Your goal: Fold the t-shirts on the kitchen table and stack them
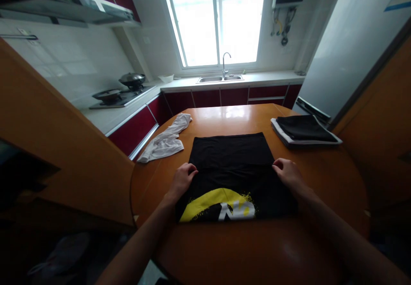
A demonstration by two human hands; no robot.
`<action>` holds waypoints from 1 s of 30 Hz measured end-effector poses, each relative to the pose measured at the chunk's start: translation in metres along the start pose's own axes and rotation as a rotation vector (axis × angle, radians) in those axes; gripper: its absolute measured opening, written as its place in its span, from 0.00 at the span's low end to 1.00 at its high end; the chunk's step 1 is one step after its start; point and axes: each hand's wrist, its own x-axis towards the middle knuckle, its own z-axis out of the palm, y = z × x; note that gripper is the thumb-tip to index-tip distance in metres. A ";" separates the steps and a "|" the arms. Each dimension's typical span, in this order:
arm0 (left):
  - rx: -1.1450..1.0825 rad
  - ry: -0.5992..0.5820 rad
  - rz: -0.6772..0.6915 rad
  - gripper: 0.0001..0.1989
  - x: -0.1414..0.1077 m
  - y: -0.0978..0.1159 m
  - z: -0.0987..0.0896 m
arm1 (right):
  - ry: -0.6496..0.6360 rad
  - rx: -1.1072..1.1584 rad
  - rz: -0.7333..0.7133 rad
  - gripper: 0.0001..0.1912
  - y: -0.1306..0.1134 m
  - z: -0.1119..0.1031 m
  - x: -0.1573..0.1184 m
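Observation:
A black T-shirt with a yellow and white print lies folded into a rough rectangle on the wooden table. Its printed part is toward me and a plain part is on the far side. At the shirt's left edge my left hand is closed, thumb and fingers pinching the cloth. Opposite it, my right hand pinches the right edge in the same way. Some creases run across the cloth between the two hands.
A crumpled white garment lies at the table's left. On the right sits a stack of folded clothes, black on top of white. Behind are a counter with a sink, a stove with pans and a fridge.

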 end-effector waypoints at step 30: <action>0.353 -0.281 0.273 0.30 -0.059 0.059 0.028 | -0.216 -0.319 -0.416 0.36 -0.061 0.046 -0.102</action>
